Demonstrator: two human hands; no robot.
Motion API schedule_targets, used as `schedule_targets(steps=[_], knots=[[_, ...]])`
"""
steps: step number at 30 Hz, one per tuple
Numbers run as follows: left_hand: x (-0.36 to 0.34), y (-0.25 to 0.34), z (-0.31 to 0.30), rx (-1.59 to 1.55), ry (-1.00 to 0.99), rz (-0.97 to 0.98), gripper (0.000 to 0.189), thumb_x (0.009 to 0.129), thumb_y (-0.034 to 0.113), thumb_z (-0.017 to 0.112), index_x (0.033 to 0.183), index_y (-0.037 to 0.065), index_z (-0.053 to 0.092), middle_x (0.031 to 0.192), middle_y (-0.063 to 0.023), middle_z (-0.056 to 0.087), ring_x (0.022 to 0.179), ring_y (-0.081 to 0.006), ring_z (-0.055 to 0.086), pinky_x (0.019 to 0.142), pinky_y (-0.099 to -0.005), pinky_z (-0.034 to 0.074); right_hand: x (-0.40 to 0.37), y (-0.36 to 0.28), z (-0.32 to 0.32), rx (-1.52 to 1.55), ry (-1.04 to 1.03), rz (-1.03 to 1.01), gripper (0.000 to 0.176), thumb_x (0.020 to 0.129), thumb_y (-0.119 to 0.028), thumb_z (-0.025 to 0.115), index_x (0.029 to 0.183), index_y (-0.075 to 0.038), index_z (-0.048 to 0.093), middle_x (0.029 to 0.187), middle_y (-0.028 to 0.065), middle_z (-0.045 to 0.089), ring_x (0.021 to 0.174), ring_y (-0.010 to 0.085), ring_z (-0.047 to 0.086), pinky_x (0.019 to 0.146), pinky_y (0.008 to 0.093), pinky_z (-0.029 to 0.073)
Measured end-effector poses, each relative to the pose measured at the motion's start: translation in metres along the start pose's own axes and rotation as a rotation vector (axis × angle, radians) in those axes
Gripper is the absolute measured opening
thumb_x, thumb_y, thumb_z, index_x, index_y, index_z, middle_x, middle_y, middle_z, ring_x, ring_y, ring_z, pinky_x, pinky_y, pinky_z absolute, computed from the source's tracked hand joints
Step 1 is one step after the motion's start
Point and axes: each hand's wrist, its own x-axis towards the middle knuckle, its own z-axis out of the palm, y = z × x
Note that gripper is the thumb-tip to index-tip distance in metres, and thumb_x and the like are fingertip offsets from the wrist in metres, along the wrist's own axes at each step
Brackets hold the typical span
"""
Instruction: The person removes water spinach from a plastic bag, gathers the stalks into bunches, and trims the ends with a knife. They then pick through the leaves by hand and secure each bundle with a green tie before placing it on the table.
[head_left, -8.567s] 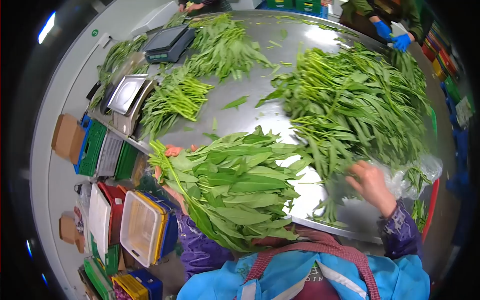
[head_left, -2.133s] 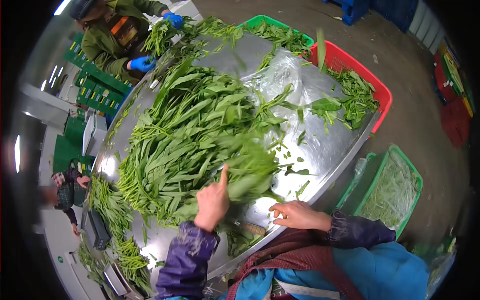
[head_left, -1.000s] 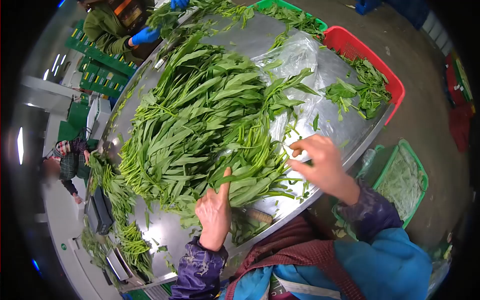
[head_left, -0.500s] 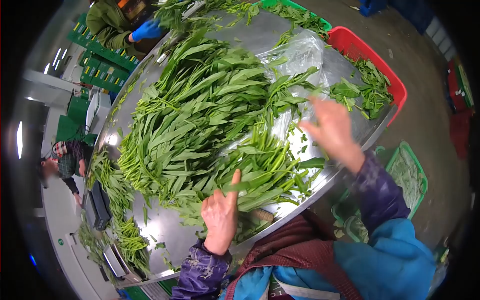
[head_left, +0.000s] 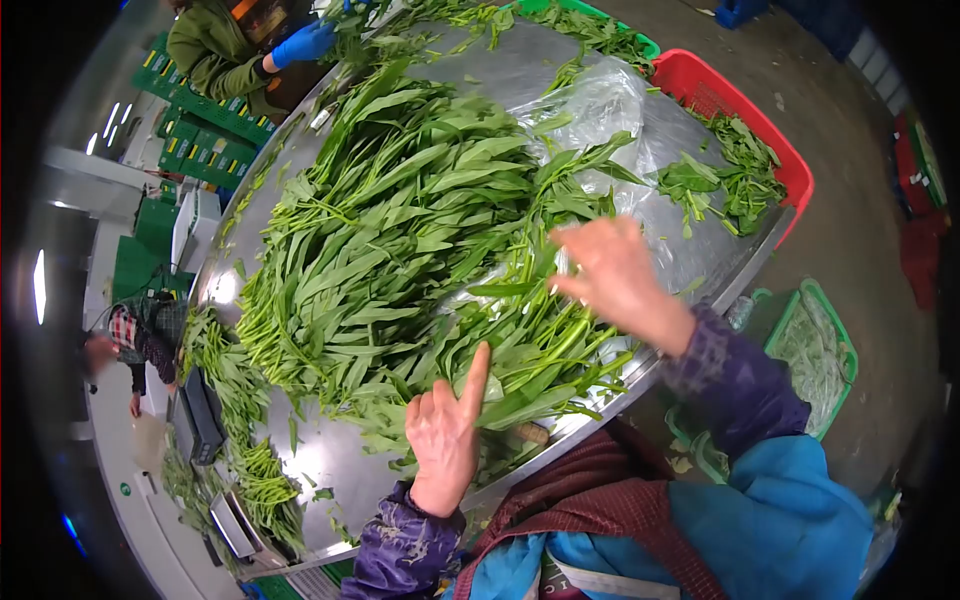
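Bench: A broad, shiny stainless-steel bench (head_left: 340,465) fills the scene, leaf scraps scattered over its bare metal. A crumpled sheet of clear plastic (head_left: 600,110) lies toward the far right; a dark, boxy scale (head_left: 204,430) stands at left.
Room: Stacked dark-green plastic crates (head_left: 205,155) line the far left, behind a co-worker in an olive-green jacket (head_left: 210,55) and blue gloves (head_left: 305,43). Another person in plaid and dark clothing (head_left: 155,325) is at the left edge.
Floor side: A perforated red plastic basket (head_left: 735,100) sits against the bench's far-right edge, holding leafy greens. A green plastic crate lined with clear film (head_left: 768,312) is below, at right.
Greens: Long, slender-leaved green stems (head_left: 390,230) are heaped mid-bench, leaves glossy and pointed, pale cut ends fanning left. A smaller, looser bundle of the same greens (head_left: 540,350) lies at the near right, lighter stems running toward the bench edge.
Left hand: The bare left hand (head_left: 445,425) extends its index finger over the bundle, other fingers curled; whether it grips any leaves cannot be told.
Right hand: The bare right hand (head_left: 620,275), slightly blurred, is over the bundle's right side, fingers parted and nothing visible in its grasp.
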Motion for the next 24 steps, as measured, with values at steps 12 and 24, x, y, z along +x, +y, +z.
schedule_targets(steps=[12,24], knots=[[-0.009,-0.003,0.000,-0.001,0.019,0.048,0.077,0.062,-0.002,0.052,0.132,0.026,0.041,0.061,-0.0047,0.039,0.051,-0.0184,0.045,0.052,-0.0308,0.039,0.018,0.057,-0.007,-0.240,-0.013,0.110,0.033,0.069,-0.019,0.064,0.100,-0.007,0.060,0.096,0.0101,0.059,0.089,0.0239,0.056,0.078,0.0430,0.040],[-0.006,-0.004,-0.001,-0.043,0.084,0.093,0.068,0.065,0.000,0.051,0.128,0.025,0.046,0.065,-0.0047,0.041,0.055,-0.0188,0.046,0.058,-0.0306,0.042,0.024,0.066,0.001,-0.041,-0.009,0.325,0.013,0.074,-0.020,0.064,0.079,-0.008,0.064,0.064,0.0115,0.058,0.063,0.0267,0.055,0.060,0.0399,0.043]])
